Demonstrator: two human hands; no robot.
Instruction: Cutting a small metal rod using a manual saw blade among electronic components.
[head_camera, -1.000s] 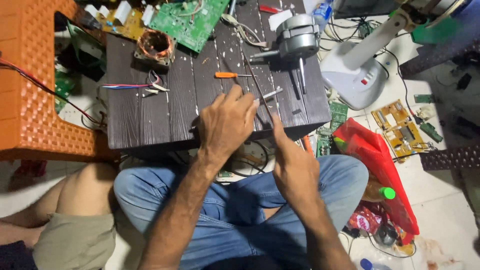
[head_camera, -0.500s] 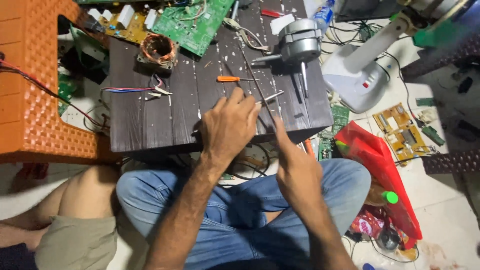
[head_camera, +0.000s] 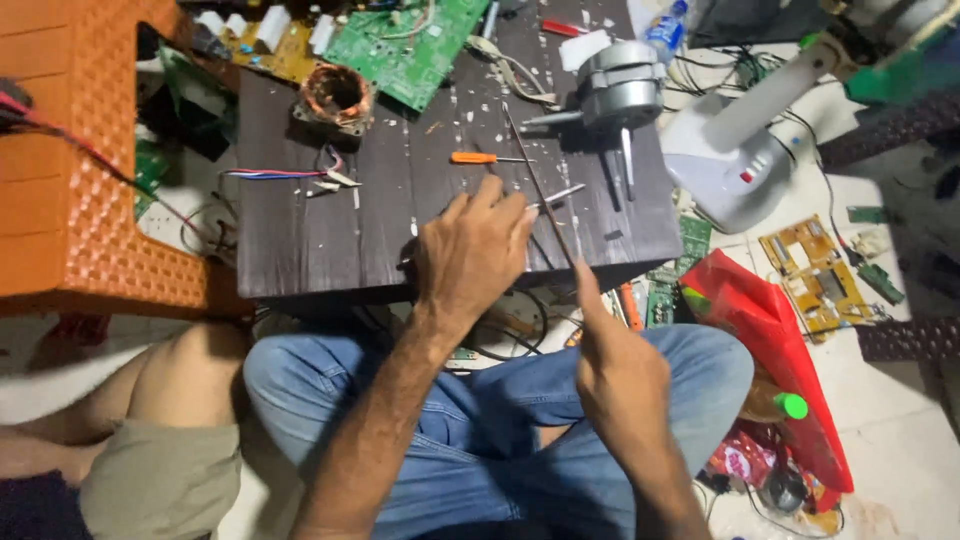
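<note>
Bare forearms, no sleeves; blue denim jeans (head_camera: 480, 420) on legs.

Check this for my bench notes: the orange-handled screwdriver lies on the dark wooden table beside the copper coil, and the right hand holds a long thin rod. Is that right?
Not quite. In the head view the orange-handled screwdriver lies on the dark wooden table apart from the copper coil, nearer the grey motor. The right hand does hold the long thin rod.

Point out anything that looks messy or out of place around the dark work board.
White flecks are scattered across the dark board. Circuit boards lie loose on the floor at its right, a yellow one among them, with tangled black cables. A bare copper coil sits apart from the grey motor.
</note>
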